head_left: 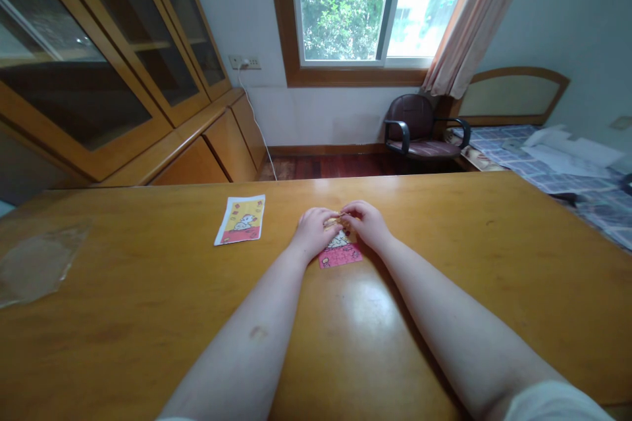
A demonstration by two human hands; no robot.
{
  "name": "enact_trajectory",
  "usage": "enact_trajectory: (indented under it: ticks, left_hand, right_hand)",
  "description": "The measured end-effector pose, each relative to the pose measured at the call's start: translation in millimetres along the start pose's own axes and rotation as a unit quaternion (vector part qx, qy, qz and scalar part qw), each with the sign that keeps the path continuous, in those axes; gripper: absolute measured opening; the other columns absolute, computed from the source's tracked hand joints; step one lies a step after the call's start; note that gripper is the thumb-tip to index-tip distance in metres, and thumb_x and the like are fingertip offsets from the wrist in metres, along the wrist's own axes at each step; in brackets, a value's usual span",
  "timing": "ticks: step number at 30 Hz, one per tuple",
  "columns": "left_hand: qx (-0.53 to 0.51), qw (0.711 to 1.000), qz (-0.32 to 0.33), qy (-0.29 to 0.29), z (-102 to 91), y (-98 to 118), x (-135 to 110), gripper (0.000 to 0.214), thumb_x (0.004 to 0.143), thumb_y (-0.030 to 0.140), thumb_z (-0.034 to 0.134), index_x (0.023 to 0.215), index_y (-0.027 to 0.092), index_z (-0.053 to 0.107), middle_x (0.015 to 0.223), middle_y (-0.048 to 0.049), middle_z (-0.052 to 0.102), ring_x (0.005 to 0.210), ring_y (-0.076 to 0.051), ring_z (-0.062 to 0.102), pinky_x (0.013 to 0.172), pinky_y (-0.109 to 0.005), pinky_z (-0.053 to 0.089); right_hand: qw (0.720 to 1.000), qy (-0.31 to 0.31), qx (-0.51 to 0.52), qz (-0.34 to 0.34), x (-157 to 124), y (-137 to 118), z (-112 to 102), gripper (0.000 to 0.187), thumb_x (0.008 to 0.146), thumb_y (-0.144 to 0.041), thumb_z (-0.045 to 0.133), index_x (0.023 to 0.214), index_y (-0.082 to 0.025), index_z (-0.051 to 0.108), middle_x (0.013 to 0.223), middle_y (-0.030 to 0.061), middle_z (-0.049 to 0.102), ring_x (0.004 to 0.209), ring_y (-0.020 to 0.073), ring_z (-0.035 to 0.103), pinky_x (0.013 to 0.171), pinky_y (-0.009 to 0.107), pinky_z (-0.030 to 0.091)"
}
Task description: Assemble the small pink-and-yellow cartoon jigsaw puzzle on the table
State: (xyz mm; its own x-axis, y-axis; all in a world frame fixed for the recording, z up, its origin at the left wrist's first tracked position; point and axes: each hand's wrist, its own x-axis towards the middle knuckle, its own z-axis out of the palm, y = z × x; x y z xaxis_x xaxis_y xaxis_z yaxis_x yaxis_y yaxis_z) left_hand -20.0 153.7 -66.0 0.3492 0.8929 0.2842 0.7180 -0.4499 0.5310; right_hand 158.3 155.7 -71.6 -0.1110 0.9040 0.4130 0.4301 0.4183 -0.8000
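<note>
A small jigsaw puzzle [340, 255] lies on the wooden table, with a pink lower part, a white figure and a yellow upper part. My left hand [316, 231] covers its left side, fingers curled and gripping its upper part. From the right, my right hand [366, 222] pinches a small yellowish puzzle piece [340, 214] at the top edge. The fingertips of both hands almost meet there and hide much of the upper puzzle. Farther left lies a picture card [241, 220] with a similar yellow and pink design and a white figure.
A clear plastic bag [37, 263] lies at the left of the table [197, 316]. Beyond the table's far edge stand a glass-door cabinet [148, 66], an office chair [417, 125] and a bed [557, 158]. A white cable [257, 120] hangs from the wall socket.
</note>
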Motion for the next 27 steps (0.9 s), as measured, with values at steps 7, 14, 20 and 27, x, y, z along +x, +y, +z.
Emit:
enact_trajectory:
  ticks: [7,14,20,27]
  left_hand:
    - [0.006,0.999,-0.024,-0.030,-1.7,4.6,0.8,0.017,0.080,0.029,0.062,0.091,0.023,0.072,0.091,-0.0044,0.071,0.093,-0.022,0.061,0.088,-0.034,0.046]
    - [-0.060,0.997,-0.036,-0.025,0.5,2.1,0.0,0.016,0.081,0.026,0.059,0.092,0.021,0.070,0.089,-0.0035,0.072,0.086,-0.019,0.065,0.081,-0.031,0.050]
    - [-0.039,0.999,-0.015,-0.019,-1.1,5.5,-0.3,0.022,0.075,0.033,0.068,0.094,0.021,0.070,0.093,-0.0045,0.072,0.094,-0.023,0.063,0.088,-0.035,0.048]
    - [-0.115,0.992,-0.048,-0.024,3.1,4.6,-0.3,0.019,0.077,0.025,0.064,0.095,0.021,0.067,0.092,-0.0027,0.072,0.085,-0.018,0.066,0.079,-0.029,0.051]
  right_hand:
    - [0.997,0.002,0.062,0.043,-1.8,-1.1,2.7,0.015,0.074,-0.033,0.067,0.078,-0.019,0.067,0.080,0.0041,0.068,0.076,0.0170,0.063,0.075,0.032,0.052]
    - [0.995,0.012,0.056,0.083,-1.7,3.8,2.8,0.019,0.072,-0.034,0.067,0.082,-0.018,0.067,0.078,0.0037,0.069,0.071,0.0163,0.063,0.071,0.032,0.051]
    - [0.991,0.003,0.093,0.098,-1.2,0.0,3.1,0.020,0.069,-0.034,0.068,0.079,-0.018,0.066,0.076,0.0031,0.069,0.069,0.0161,0.063,0.069,0.031,0.052]
    - [0.983,-0.012,0.142,0.116,-1.9,-2.9,5.1,0.023,0.065,-0.037,0.072,0.075,-0.018,0.066,0.071,0.0021,0.068,0.065,0.0150,0.061,0.065,0.029,0.051]
